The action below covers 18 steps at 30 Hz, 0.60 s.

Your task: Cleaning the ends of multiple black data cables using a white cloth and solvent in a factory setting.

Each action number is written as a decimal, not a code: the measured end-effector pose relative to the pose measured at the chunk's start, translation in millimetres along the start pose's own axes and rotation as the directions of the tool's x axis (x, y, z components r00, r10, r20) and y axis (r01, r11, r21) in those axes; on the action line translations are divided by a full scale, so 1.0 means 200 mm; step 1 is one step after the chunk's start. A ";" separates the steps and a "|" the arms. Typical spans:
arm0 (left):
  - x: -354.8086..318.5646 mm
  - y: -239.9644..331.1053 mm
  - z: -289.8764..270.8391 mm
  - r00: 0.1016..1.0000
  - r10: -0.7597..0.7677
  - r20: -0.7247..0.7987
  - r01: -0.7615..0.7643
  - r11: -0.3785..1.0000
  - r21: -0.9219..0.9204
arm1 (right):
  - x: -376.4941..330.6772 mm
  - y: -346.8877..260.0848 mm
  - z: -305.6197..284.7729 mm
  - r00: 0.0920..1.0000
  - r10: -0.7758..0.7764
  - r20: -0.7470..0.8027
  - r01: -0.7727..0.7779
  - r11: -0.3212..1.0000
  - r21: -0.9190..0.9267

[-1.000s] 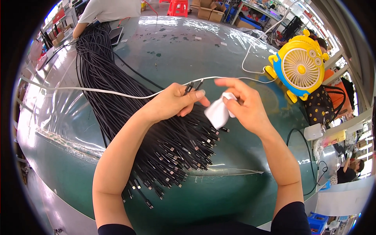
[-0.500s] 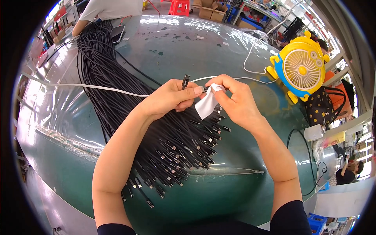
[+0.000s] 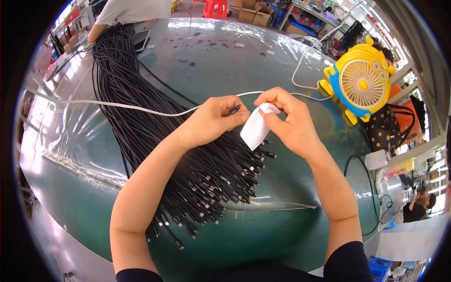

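Observation:
Above the middle of the table, my left hand (image 3: pixel 213 118) is closed around the end of a black cable. The cable's dark connector (image 3: pixel 233 109) pokes out between thumb and fingers. Just to its right, my right hand (image 3: pixel 289 122) pinches a small white cloth (image 3: pixel 256 129) that hangs down toward the left hand, slightly apart from the connector. Beneath both arms lies a thick bundle of black cables (image 3: pixel 145 103); its many metal-tipped plugs fan out toward me. Part of the bundle is hidden by my left forearm.
A white cord (image 3: pixel 127 108) crosses the green-covered table (image 3: pixel 277 239) behind my hands. To the right stands a yellow and blue fan (image 3: pixel 361 84), with a dotted black bag (image 3: pixel 387 127) beside it. A phone (image 3: pixel 141 41) lies at the far left, near another person's arm (image 3: pixel 96 33).
The connector in my left hand has tipped from upright to slanting right. My right hand has drawn the cloth slightly right, away from the cable.

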<state>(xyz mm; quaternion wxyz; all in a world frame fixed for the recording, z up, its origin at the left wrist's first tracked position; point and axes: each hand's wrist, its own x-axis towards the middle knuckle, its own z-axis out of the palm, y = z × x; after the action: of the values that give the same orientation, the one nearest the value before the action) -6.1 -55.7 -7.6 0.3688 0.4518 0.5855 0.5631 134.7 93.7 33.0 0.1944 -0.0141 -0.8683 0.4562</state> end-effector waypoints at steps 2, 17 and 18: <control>0.01 -0.03 0.01 0.998 0.063 -0.012 -0.062 0.998 0.029 | 0.01 -0.01 0.00 0.989 0.149 0.012 -0.148 0.989 -0.029; 0.00 -0.01 -0.04 0.994 -0.105 0.029 0.104 0.994 0.036 | -0.03 0.05 0.02 0.977 0.213 0.000 -0.212 0.971 0.114; 0.00 0.00 -0.04 0.994 -0.108 0.008 0.107 0.991 0.079 | -0.03 0.05 0.02 0.977 0.215 0.000 -0.213 0.970 0.113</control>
<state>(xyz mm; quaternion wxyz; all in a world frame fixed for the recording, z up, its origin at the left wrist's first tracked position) -13.3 -58.3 -6.6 0.3844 0.4370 0.6283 0.5161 137.0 95.4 22.6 0.1500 -0.0996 -0.8335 0.5224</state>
